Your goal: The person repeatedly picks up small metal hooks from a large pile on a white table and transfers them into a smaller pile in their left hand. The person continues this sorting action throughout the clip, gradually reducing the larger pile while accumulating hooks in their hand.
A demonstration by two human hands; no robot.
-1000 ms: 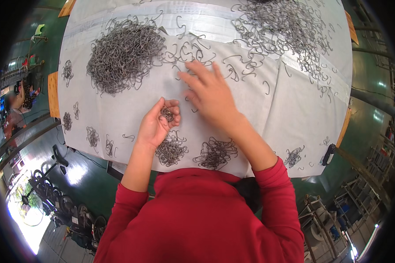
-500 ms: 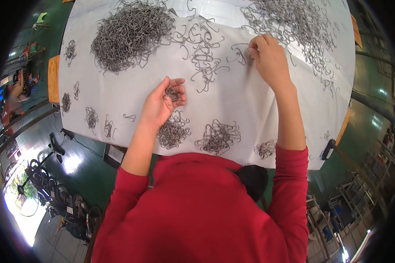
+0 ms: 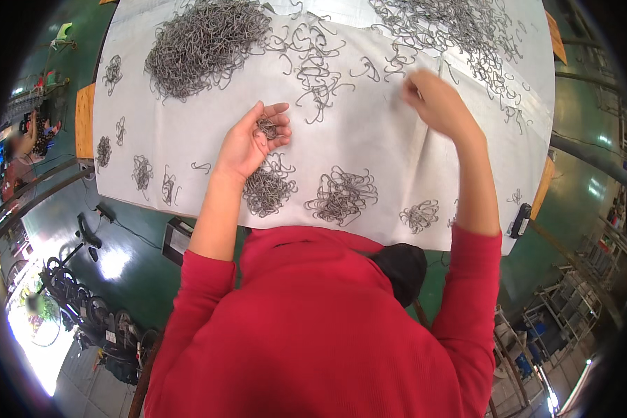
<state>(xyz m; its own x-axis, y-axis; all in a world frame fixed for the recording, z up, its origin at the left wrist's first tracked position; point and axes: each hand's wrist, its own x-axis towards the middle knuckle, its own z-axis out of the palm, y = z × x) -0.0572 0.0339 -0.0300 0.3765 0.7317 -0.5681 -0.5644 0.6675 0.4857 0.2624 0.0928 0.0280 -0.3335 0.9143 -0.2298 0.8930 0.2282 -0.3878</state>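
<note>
My left hand is palm up with fingers curled around a small bunch of grey S-shaped wire hooks. It hovers just beyond a small pile of hooks near the table's front edge. My right hand is over the right half of the table, its fingers bent inward and slightly blurred. What it pinches, if anything, is hidden. Close to its fingertips lie a few loose hooks. Between the hands and farther off, a loose scatter of hooks lies on the white sheet.
A large heap of hooks sits at the far left, and a wide spread at the far right. Small piles line the near edge, including one in the middle and one farther right. A black object is at the right edge.
My right hand has drawn back toward me and to the right, away from the loose hooks it was touching. The left hand stays nearly in place with its bunch. The view has shifted slightly.
</note>
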